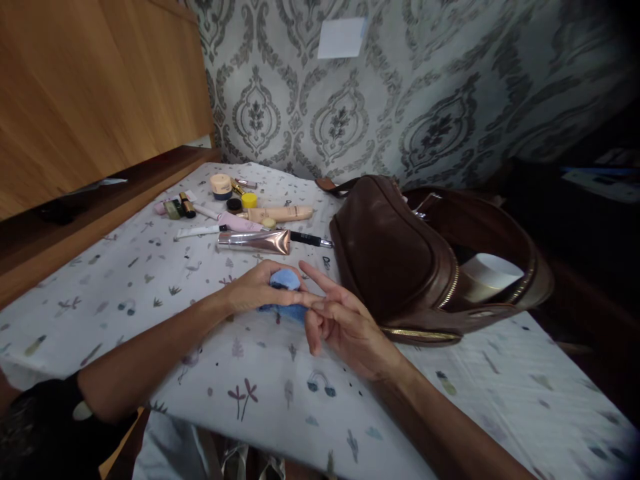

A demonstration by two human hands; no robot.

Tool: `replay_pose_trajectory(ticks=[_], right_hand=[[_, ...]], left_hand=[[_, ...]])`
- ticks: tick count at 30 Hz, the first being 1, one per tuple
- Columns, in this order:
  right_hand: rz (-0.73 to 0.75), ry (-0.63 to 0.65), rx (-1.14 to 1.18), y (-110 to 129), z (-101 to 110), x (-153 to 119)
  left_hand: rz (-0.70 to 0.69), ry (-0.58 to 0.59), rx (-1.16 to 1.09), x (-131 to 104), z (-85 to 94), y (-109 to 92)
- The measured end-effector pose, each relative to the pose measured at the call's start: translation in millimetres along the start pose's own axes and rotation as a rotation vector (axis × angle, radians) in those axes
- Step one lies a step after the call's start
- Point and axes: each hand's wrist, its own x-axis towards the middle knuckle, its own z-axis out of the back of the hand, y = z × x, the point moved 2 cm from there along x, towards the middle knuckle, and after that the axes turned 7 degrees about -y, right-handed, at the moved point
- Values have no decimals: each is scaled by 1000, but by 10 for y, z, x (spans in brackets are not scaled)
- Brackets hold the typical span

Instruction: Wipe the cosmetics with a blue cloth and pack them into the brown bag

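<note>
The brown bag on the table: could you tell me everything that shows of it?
The brown bag looks like smooth leather, with a rounded padded-looking panel, gold-toothed zips and a strap reaching out at its upper left. It rests on the printed tablecloth, its main opening gaping at the right, a partly hidden white object inside. The right hand is near but not gripping it. Whether the black tube touches it is unclear.

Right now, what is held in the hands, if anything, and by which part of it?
The left hand holds a blue cloth-like item; the exact gripped part is hidden by the hand.
</note>
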Motion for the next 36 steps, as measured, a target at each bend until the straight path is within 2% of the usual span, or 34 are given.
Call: replay_pose_trajectory(ticks=[17,27,32,36], right_hand=[[9,-13,-20,-17,-1,6],[26,36,-26,-68,0,23],[27,52,-3,-99,1,47],[40,39,76,-100,7,73]], left_hand=[[-2,-10,-3,4,1,23],[-23,-8,25,-13,-47,-23],[7,1,85,-13,-7,-3],[-59,4,145,-6,48,12]])
